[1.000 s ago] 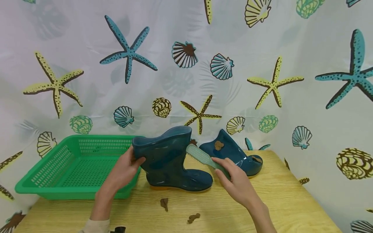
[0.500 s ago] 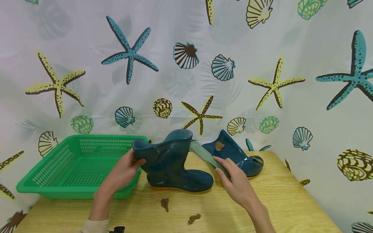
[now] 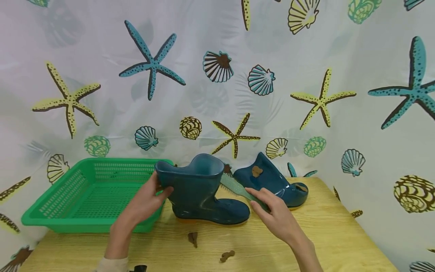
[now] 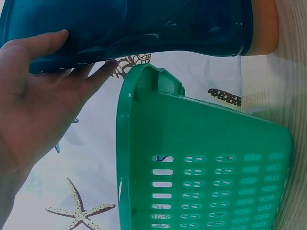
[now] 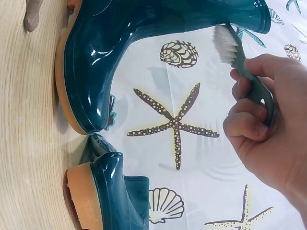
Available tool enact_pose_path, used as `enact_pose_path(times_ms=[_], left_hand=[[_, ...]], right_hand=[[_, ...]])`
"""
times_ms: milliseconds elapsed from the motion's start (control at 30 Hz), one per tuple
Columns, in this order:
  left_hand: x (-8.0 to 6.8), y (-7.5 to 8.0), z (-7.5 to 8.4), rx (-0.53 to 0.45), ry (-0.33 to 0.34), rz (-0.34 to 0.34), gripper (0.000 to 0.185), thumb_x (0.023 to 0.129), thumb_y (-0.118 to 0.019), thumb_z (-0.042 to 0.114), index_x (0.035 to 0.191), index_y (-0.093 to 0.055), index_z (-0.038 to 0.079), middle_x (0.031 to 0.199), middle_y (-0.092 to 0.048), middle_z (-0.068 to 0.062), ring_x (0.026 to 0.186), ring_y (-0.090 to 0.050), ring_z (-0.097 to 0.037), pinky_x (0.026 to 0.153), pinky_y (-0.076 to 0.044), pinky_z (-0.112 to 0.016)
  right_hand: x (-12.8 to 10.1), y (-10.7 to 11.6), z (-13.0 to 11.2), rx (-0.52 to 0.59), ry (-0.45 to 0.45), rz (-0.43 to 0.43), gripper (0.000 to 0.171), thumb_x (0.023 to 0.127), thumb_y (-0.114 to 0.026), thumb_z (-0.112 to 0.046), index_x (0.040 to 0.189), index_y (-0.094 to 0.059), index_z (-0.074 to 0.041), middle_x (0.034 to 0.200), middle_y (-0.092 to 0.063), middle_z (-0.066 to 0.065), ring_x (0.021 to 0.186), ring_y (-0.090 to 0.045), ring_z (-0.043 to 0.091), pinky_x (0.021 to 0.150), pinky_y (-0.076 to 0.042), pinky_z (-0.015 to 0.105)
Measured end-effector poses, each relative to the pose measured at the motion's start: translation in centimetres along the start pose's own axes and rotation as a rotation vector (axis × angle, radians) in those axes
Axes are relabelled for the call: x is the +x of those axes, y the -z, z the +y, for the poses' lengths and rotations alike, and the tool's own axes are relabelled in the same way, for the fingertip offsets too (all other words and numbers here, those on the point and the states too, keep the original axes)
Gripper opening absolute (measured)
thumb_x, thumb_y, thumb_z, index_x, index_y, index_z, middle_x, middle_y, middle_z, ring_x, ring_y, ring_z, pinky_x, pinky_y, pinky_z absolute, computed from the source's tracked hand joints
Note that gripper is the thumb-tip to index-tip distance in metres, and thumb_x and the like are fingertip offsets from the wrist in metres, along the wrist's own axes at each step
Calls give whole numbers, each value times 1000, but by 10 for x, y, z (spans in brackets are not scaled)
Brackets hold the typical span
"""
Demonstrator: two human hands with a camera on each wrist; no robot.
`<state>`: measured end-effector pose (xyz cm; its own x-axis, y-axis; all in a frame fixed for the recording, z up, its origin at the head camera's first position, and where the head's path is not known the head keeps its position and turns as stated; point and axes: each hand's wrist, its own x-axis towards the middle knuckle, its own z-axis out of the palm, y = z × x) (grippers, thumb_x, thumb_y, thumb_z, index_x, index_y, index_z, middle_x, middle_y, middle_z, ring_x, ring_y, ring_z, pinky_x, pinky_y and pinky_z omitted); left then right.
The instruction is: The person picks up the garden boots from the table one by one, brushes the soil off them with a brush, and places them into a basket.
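A dark blue rubber boot (image 3: 200, 196) with a tan sole stands upright on the wooden table, toe to the right. My left hand (image 3: 146, 200) grips the back of its shaft near the top, thumb on the near side. In the left wrist view the thumb and fingers of that hand (image 4: 43, 100) lie on either side of the shaft. My right hand (image 3: 275, 215) holds a green scrub brush (image 3: 236, 186) by its handle. White bristles show on the brush (image 5: 226, 44) in the right wrist view, its head right at the shaft near the top opening.
A second blue boot (image 3: 272, 181) with brown lumps on it lies behind at the right. Left of the boot stands a green plastic basket (image 3: 91, 228). Two brown mud-like pieces, a left one (image 3: 193, 238) and a right one (image 3: 227, 256), lie in front on the table (image 3: 278, 253).
The boot's shaft has tilted so its opening faces more toward me, turned by my left hand. The brush head has moved slightly down, partly behind the shaft.
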<state>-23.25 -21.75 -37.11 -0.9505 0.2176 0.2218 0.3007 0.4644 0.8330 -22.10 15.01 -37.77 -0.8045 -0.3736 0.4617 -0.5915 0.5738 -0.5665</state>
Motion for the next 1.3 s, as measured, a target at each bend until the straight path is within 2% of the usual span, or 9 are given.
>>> enact_pose_path(times_ms=[233,433,567,667,767,867,1000,1167,1300], left_hand=[[2,0,2,-40,23,20,101,96,-64,45,159,11,21,165,-7,-18,146,-27,-47,109,-37,-65],[1,-2,6,-74,-46,152,96,97,-67,32,160,5,27,161,-22,-16,146,-28,-44,108,-35,-69],[-1,-5,9,-30,-109,268,94,95,-70,28,159,-1,33,163,-17,-7,150,-20,-38,112,-27,-69],[-3,-7,11,29,-236,395,89,94,-72,23,159,-11,32,162,-15,-4,150,-17,-32,113,-24,-67],[-2,-9,12,109,-472,564,66,96,-68,31,151,-35,16,157,-27,-13,143,-26,-33,111,-27,-59],[-1,-11,16,240,-695,748,52,98,-62,42,128,-56,0,142,-44,-23,128,-38,-38,102,-30,-49],[0,-19,26,374,-907,913,39,99,-61,37,100,-65,-2,116,-56,-26,103,-48,-40,87,-33,-44],[-1,-34,42,540,-1105,865,26,99,-61,24,82,-66,4,81,-64,-10,71,-54,-27,64,-42,-38],[-3,-51,41,605,-992,709,23,100,-58,26,87,-69,11,69,-62,1,57,-53,-13,49,-42,-26]], right_hand=[[0,-2,1,26,-36,-5,33,101,-59,-18,134,-63,-19,78,-46,-8,59,-38,5,53,-38,21],[1,-4,3,51,-26,2,34,101,-59,-17,134,-63,-20,79,-46,-8,58,-37,5,53,-38,21],[0,-5,5,59,-24,2,34,101,-59,-17,134,-63,-21,78,-46,-7,57,-37,5,53,-38,21],[0,-4,7,61,-18,8,34,100,-60,-16,134,-63,-21,78,-46,-8,57,-37,5,53,-38,21],[1,-3,7,56,-10,10,34,101,-60,-18,134,-63,-22,78,-46,-8,57,-36,5,53,-38,21],[1,-2,7,49,-10,9,34,101,-59,-21,135,-63,-22,78,-45,-8,57,-36,5,53,-38,21],[1,-1,6,56,-24,5,34,101,-59,-22,135,-63,-21,78,-45,-8,57,-36,5,53,-38,21],[0,-1,5,64,-38,4,34,101,-59,-21,135,-62,-21,78,-46,-7,57,-37,6,53,-39,22],[0,-2,5,67,-45,-5,35,101,-59,-20,136,-62,-22,78,-46,-6,57,-37,7,53,-39,22]])
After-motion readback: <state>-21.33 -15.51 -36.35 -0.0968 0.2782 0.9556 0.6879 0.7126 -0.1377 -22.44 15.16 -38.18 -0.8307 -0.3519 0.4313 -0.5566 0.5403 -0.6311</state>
